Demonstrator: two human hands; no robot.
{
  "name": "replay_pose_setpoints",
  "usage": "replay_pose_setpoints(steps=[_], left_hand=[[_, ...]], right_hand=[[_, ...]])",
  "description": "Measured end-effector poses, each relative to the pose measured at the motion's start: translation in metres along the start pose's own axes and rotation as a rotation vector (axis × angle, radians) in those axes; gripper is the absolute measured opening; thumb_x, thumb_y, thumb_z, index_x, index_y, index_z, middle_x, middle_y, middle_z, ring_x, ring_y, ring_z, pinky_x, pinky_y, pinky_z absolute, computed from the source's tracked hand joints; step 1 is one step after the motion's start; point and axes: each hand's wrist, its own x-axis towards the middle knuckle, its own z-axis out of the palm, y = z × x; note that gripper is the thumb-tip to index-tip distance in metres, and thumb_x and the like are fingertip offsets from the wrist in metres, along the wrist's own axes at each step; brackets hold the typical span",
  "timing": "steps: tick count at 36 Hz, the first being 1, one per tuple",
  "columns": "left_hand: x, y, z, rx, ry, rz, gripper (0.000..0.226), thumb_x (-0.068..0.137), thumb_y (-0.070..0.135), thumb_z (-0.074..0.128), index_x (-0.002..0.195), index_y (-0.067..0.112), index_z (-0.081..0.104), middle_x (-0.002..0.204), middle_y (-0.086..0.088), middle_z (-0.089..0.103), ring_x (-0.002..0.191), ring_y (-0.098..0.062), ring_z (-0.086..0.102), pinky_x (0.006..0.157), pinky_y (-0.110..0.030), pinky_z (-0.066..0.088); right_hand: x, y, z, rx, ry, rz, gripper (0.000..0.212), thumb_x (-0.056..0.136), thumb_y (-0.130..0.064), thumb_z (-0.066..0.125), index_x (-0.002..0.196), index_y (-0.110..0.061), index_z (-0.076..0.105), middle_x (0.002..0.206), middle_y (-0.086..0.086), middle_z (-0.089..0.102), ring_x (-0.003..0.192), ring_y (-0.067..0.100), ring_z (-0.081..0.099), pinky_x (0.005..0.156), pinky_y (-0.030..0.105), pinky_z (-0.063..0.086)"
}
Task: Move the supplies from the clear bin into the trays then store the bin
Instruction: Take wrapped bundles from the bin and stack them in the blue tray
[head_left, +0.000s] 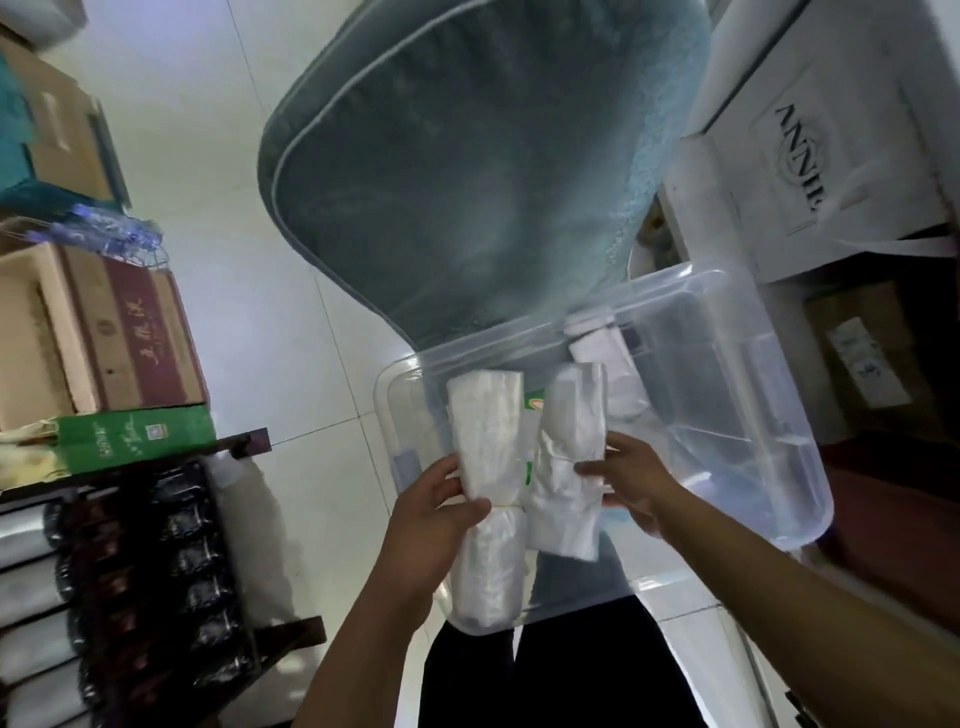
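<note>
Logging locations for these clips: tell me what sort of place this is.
Probably a storeroom or stock corner of a home or small shop. Cardboard boxes are stacked at the left, a white carton and more boxes at the right, with racks of dark bottles on a tiled floor.

Dim, cool, bluish indoor light, brightest on the glossy white floor tiles (291, 322), with a soft shadow beside the dark wooden rack (249, 447). Pale glare across the walls of the clear plastic bin (753, 415); soft blur on both white plastic-wrapped bundles (488, 431) and on the grey-green cushion (467, 171). Strong wide-angle bending and smearing toward the edges, worst on the brown cardboard boxes (130, 343) at left.
</note>
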Motion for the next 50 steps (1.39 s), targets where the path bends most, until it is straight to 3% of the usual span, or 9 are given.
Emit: replay_pose_setpoints(steps=[5, 9, 17, 22, 26, 33, 37, 41, 50], left_hand=[[-0.030, 0.008, -0.010, -0.007, -0.036, 0.102, 0.047, 0.077, 0.003, 0.076, 0.105, 0.041, 0.074, 0.105, 0.001, 0.075, 0.098, -0.019, 0.072, 0.088, -0.044, 0.058], [-0.060, 0.013, -0.015, 0.038, -0.101, 0.199, 0.048, 0.076, 0.004, 0.077, 0.108, 0.040, 0.073, 0.109, -0.006, 0.073, 0.095, -0.020, 0.072, 0.089, -0.052, 0.057], [-0.130, 0.005, -0.027, 0.090, -0.264, 0.411, 0.049, 0.076, 0.004, 0.080, 0.115, 0.033, 0.070, 0.088, 0.005, 0.075, 0.085, -0.015, 0.074, 0.071, -0.029, 0.059], [-0.169, -0.013, -0.020, 0.183, -0.331, 0.570, 0.047, 0.076, 0.006, 0.081, 0.114, 0.032, 0.069, 0.089, 0.008, 0.074, 0.079, -0.009, 0.073, 0.067, -0.021, 0.058], [-0.196, -0.030, -0.001, 0.380, -0.422, 0.698, 0.044, 0.076, 0.013, 0.080, 0.111, 0.037, 0.068, 0.089, 0.015, 0.073, 0.078, -0.005, 0.072, 0.066, -0.023, 0.058], [-0.238, -0.056, 0.047, 0.676, -0.598, 0.948, 0.044, 0.071, 0.049, 0.074, 0.114, 0.050, 0.063, 0.103, 0.029, 0.067, 0.091, 0.007, 0.064, 0.073, -0.021, 0.054], [-0.257, -0.055, 0.073, 0.590, -0.773, 0.773, 0.067, 0.058, 0.059, 0.083, 0.117, 0.065, 0.052, 0.114, 0.030, 0.063, 0.104, 0.007, 0.062, 0.080, -0.023, 0.051], [-0.274, -0.062, 0.097, 0.586, -1.053, 0.597, 0.065, 0.067, 0.041, 0.088, 0.125, 0.046, 0.058, 0.120, 0.005, 0.072, 0.111, -0.020, 0.069, 0.093, -0.042, 0.056], [-0.328, -0.127, 0.173, 0.529, -1.016, 0.540, 0.075, 0.062, 0.025, 0.091, 0.129, 0.030, 0.057, 0.116, -0.008, 0.073, 0.106, -0.029, 0.071, 0.091, -0.049, 0.056]], right_hand=[[-0.080, 0.007, 0.032, 0.027, -0.207, -0.153, 0.042, 0.082, 0.010, 0.062, 0.112, -0.018, 0.068, 0.102, 0.008, 0.076, 0.087, 0.026, 0.073, 0.065, 0.036, 0.057], [-0.137, 0.012, 0.051, 0.114, -0.227, -0.296, 0.048, 0.083, 0.013, 0.058, 0.116, -0.020, 0.067, 0.108, 0.008, 0.074, 0.093, 0.027, 0.072, 0.065, 0.037, 0.057], [-0.238, 0.052, 0.071, 0.213, -0.188, -0.517, 0.061, 0.081, 0.017, 0.051, 0.127, -0.020, 0.062, 0.122, 0.014, 0.068, 0.108, 0.042, 0.064, 0.081, 0.052, 0.055], [-0.293, 0.092, 0.071, 0.418, -0.259, -0.603, 0.062, 0.071, -0.004, 0.048, 0.130, -0.020, 0.061, 0.127, 0.019, 0.064, 0.106, 0.033, 0.063, 0.083, 0.048, 0.056], [-0.321, 0.140, 0.063, 0.491, -0.110, -0.712, 0.048, 0.085, -0.001, 0.063, 0.130, -0.018, 0.060, 0.128, 0.019, 0.064, 0.114, 0.037, 0.064, 0.087, 0.051, 0.056], [-0.366, 0.220, 0.037, 0.689, 0.193, -0.779, 0.044, 0.082, -0.002, 0.069, 0.123, -0.016, 0.064, 0.121, 0.018, 0.068, 0.108, 0.039, 0.066, 0.088, 0.059, 0.054], [-0.393, 0.251, 0.011, 0.705, 0.265, -0.837, 0.047, 0.078, -0.004, 0.073, 0.122, -0.019, 0.065, 0.121, 0.016, 0.068, 0.108, 0.038, 0.066, 0.088, 0.056, 0.055], [-0.414, 0.277, -0.015, 0.640, 0.279, -0.888, 0.048, 0.079, -0.005, 0.075, 0.123, -0.020, 0.065, 0.119, 0.015, 0.067, 0.109, 0.037, 0.066, 0.088, 0.054, 0.056], [-0.449, 0.342, -0.088, 0.589, 0.349, -0.947, 0.045, 0.078, 0.004, 0.074, 0.117, -0.017, 0.068, 0.114, 0.015, 0.070, 0.101, 0.041, 0.068, 0.087, 0.064, 0.052]])
